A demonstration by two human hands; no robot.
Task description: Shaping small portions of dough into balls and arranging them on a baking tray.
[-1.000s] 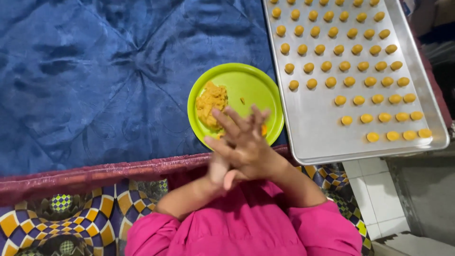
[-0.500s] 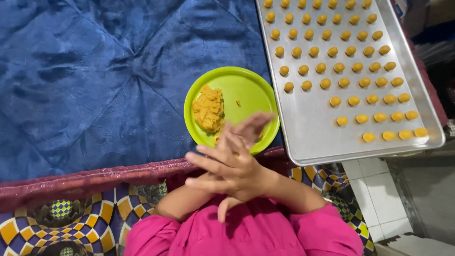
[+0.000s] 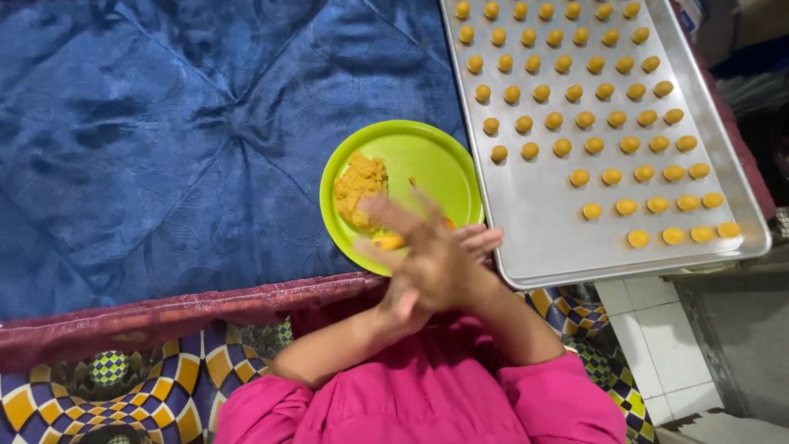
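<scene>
Dough piece, orange, one: pressed between both flat palms above the near rim of the green plate, its edge showing under the fingers. Against half a second ago, the right hand has slid leftward across the left hand; rolling continues. Blue quilted cover, one. Dough lump, one. Metal tray, one; dough balls, roughly fifty-six.

Possible package edge peeking in at top right corner, just beyond far right rim of metal baking tray: small pale shape with red and blue patches, mostly cropped, kind unclear. No labels, signs or screens showing anywhere else.
</scene>
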